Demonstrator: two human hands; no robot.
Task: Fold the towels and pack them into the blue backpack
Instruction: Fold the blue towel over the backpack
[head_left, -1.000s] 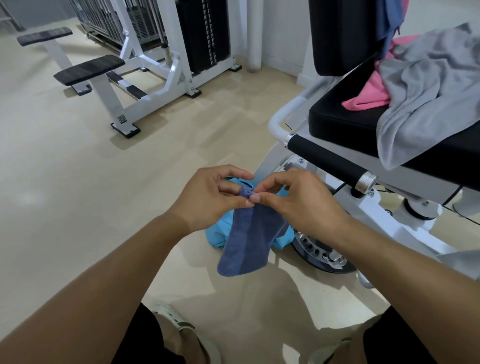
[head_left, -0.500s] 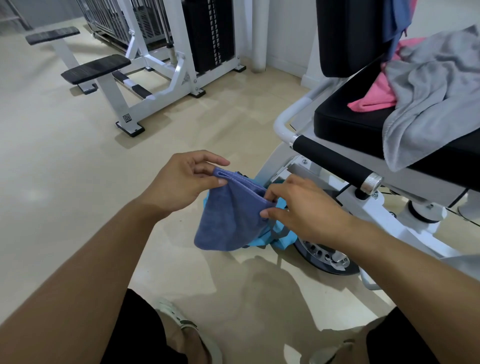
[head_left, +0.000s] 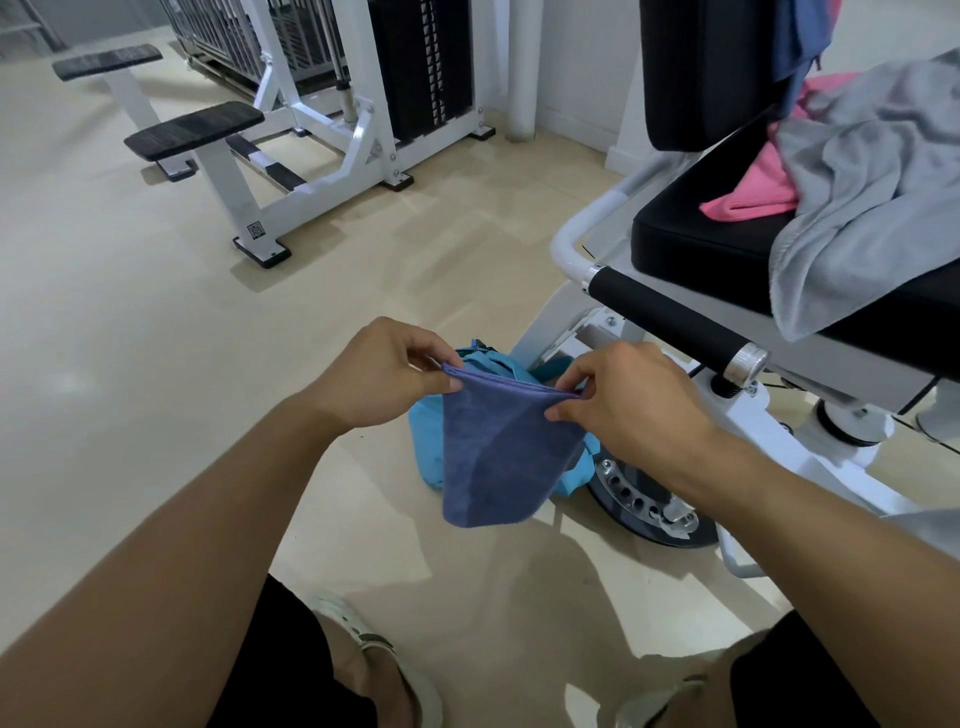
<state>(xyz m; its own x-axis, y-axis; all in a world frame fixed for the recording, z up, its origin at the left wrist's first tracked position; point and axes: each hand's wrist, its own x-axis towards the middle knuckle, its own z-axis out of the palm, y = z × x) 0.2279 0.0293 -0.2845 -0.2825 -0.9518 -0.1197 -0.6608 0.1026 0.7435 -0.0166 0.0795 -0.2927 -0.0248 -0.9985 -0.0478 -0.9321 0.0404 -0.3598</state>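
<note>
Folded dark-blue towel (head_left: 501, 452) held up in the air over the floor, top edge stretched level between two hands, lower part hanging in a narrowing fold. Left hand (head_left: 382, 376) pinching the left top corner between thumb and curled fingers; right hand (head_left: 631, 402) pinching the right top corner the same way. Directly behind and below the towel, light-blue backpack (head_left: 428, 441) slumped on the beige floor (head_left: 130, 338), mostly hidden by the cloth; contents and opening not discernible. Just beside the backpack, white frame and round metal disc (head_left: 639, 501) of a gym machine. Up on the black seat pad (head_left: 701, 249) of that machine, crumpled grey towel (head_left: 857, 182) draped over the front edge, lying over a pink towel (head_left: 753, 195). Another dark-blue cloth (head_left: 795, 36) hanging at the backrest. Further off, white weight machine (head_left: 322, 114) with black pads.
</note>
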